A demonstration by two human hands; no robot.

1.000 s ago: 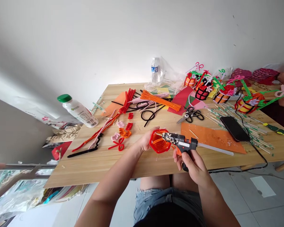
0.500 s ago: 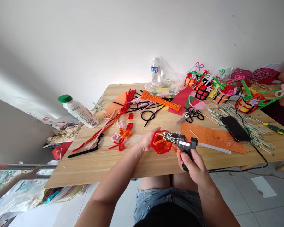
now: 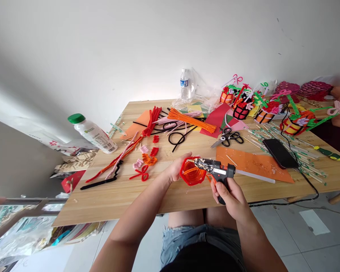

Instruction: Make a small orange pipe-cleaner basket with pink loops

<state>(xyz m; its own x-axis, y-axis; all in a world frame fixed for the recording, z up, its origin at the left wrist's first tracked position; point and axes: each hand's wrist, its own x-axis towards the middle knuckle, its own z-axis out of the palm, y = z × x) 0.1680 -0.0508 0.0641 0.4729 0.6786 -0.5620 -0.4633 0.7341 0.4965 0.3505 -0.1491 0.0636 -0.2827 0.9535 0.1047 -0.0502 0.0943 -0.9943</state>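
Note:
My left hand (image 3: pixel 176 169) grips a small red and orange pipe-cleaner basket (image 3: pixel 192 173) just above the wooden table (image 3: pixel 124 192). My right hand (image 3: pixel 229 192) is closed round the handle of a black glue gun (image 3: pixel 215 169), a finger on its orange trigger. The gun's nozzle points left into the basket's open top. A clear glue stick juts from the gun's back toward the right.
Loose pipe cleaners (image 3: pixel 158 124), scissors (image 3: pixel 229 136), an orange sheet (image 3: pixel 255 163), a black phone (image 3: pixel 280 153) and several finished baskets (image 3: pixel 294 124) lie on the table. A green-capped bottle (image 3: pixel 92 133) lies at the left, a water bottle (image 3: pixel 184 84) stands by the wall. A cable runs off the right edge.
The basket has turned slightly in my left hand and the glue gun's nozzle has shifted a little inside it. Both hands stay in the same spot.

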